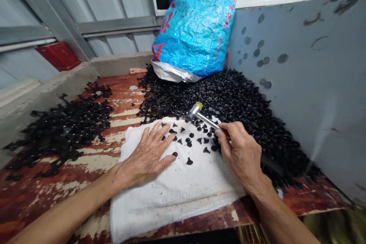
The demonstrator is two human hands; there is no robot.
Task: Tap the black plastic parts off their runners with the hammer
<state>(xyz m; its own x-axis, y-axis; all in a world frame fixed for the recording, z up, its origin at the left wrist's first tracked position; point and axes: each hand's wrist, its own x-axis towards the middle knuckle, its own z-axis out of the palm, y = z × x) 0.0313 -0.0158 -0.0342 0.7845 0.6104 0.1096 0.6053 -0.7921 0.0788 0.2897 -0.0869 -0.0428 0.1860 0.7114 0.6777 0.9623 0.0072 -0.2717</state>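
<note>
A folded white cloth lies on the red-brown worn tabletop. My left hand rests palm down on its left part, fingers spread, beside scattered small black pieces. My right hand is closed around the handle of a small hammer at the right side of the cloth. The hammer's head, silver with a yellow face and a dark face, is over the far edge of the cloth, next to more black pieces. Whether the head touches anything is unclear.
A large pile of black pieces spreads behind and right of the cloth. A blue bag stands over it. Another black heap lies left. A grey panel borders the right side; a low ledge runs along the left.
</note>
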